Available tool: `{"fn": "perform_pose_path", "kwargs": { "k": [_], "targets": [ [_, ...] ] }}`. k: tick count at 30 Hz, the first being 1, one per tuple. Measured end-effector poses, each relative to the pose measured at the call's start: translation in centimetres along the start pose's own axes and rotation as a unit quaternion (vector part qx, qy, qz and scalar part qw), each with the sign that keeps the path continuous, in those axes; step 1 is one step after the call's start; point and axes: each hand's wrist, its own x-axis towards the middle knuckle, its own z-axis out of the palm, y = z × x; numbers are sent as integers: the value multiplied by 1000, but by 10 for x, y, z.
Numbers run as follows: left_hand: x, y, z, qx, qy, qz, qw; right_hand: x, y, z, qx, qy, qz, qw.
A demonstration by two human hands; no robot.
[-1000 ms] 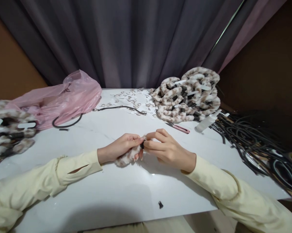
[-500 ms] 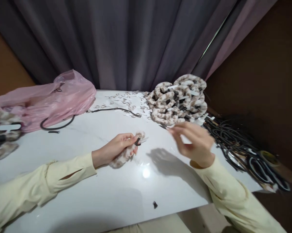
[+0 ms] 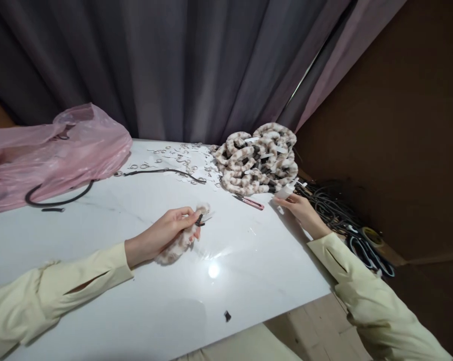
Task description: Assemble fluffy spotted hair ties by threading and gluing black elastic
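The right hand has moved over to the squeeze bottle, fingers partly curled at its side; whether they grip it, I cannot tell. The left hand clasps a spotted furry tube above the counter. Beyond lie a pink-handled cutter and piled furry rings.

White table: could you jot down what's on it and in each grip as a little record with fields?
Left grip: closed around a spotted fuzzy piece
Right grip: at a white bottle; firmness of hold unclear
Surface: white table
Back right: fuzzy loops, pink-handled tool in front
Back left: pink bag
Near edge: black scrap
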Motion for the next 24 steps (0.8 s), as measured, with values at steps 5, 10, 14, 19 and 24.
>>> {"fn": "perform_pose_path", "kwargs": {
  "k": [5, 10, 14, 19, 24],
  "targets": [
    [-3, 5, 3, -6, 21, 0, 1000, -12, -34, -7, 47, -64, -96, 992],
    [-3, 6, 4, 0, 31, 6, 999, -37, -98, -31, -115, -224, -284, 925],
    [-2, 5, 3, -5, 34, 5, 999, -58, -129, -19, -106, -227, -363, 897],
    [-5, 10, 8, 8, 37, 0, 999, -71, -134, 9, -86, -197, -393, 894],
    [-5, 10, 9, 9, 50, 2, 999, -71, -132, 21, -69, -206, -368, 904]
  ]
}}
